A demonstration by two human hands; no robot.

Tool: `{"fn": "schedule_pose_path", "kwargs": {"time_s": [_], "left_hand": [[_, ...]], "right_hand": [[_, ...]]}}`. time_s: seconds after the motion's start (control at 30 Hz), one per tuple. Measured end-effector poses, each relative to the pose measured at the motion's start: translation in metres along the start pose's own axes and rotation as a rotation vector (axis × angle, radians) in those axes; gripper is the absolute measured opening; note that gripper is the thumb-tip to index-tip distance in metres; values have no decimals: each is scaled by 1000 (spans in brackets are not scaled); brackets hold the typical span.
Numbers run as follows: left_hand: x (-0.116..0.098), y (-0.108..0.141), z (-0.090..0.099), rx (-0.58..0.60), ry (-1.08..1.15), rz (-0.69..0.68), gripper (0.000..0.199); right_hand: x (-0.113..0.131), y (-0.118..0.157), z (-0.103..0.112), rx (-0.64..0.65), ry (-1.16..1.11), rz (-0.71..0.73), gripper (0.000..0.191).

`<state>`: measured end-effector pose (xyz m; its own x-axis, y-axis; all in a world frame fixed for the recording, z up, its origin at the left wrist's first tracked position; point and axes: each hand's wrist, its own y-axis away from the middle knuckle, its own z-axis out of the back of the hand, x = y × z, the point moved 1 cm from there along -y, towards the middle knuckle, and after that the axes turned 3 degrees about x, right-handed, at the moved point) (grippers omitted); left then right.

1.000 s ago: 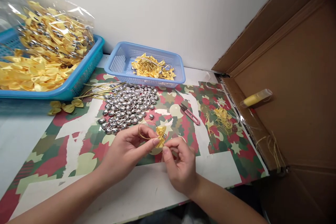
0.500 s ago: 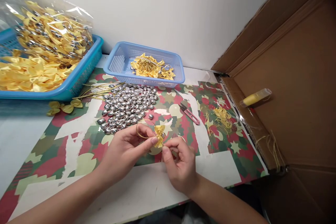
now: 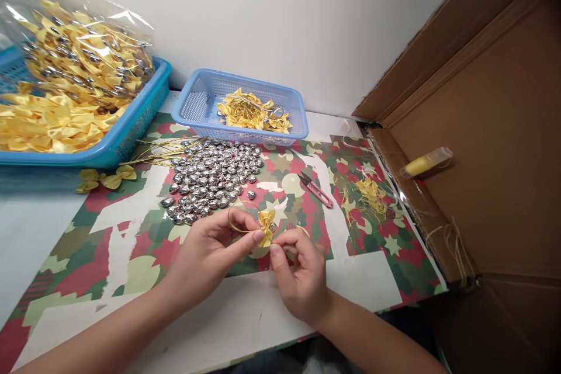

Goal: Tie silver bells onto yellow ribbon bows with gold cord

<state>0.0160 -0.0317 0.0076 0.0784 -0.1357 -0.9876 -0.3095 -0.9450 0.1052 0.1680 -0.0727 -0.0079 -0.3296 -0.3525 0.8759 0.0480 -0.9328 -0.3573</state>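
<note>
Between thumb and fingers my left hand (image 3: 214, 248) pinches a yellow ribbon bow (image 3: 265, 227), with a thin gold cord (image 3: 236, 227) looping out beside it. A small silver bell (image 3: 272, 227) shows at the bow's right side. My right hand (image 3: 300, 272) is closed in a pinch just at the bow's lower right; what lies between its fingertips is too small to make out. Behind my left hand a pile of silver bells (image 3: 214, 172) lies on the patterned sheet. Pink thread snips (image 3: 316, 190) rest to the right of the pile.
A blue basket (image 3: 197, 125) with yellow bows stands behind the bells. At the left is a larger blue basket (image 3: 127, 137) with bows and a filled clear bag (image 3: 87, 52). Thread scraps (image 3: 372, 196) lie at the right, beside a cardboard wall (image 3: 477, 128).
</note>
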Motion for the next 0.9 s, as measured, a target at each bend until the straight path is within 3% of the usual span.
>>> {"fn": "schedule_pose_path", "kwargs": {"time_s": [0.4,0.9], "left_hand": [[-1,0,0,-21,-21,-3,13],[1,4,-1,-79,-186,-141,8]], "right_hand": [[0,1,0,0,-27,3,9],[-1,1,0,18,-49,-12,8]]}}
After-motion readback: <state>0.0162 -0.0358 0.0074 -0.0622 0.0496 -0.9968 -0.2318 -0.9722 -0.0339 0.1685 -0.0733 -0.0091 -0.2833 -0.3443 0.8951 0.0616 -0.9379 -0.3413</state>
